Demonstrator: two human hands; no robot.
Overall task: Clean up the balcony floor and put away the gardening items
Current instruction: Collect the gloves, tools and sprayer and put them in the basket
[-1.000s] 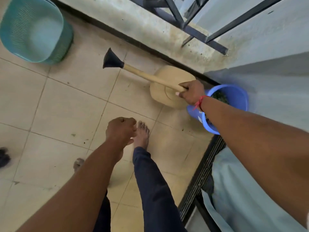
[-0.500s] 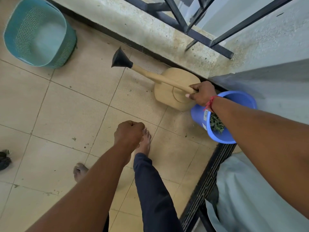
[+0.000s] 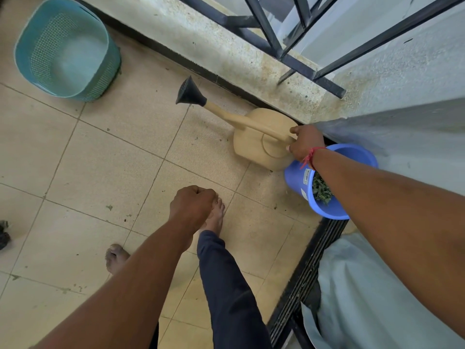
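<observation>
A beige watering can with a black rose on its long spout stands on the tiled floor in the corner by the ledge. My right hand grips it at the handle end. Right beside the can stands a blue bucket with green plant cuttings inside, partly hidden under my right forearm. My left hand hovers above my foot with its fingers curled into a fist, holding nothing.
A teal mesh basket stands at the far left by the wall. A dark railing tops the stained ledge. A black floor grate runs along the right. Small dirt specks dot the tiles. A dark object lies at the left edge.
The watering can has settled lower toward the corner beside the blue bucket, with my right hand still on it. My left fist has stayed about where it was.
</observation>
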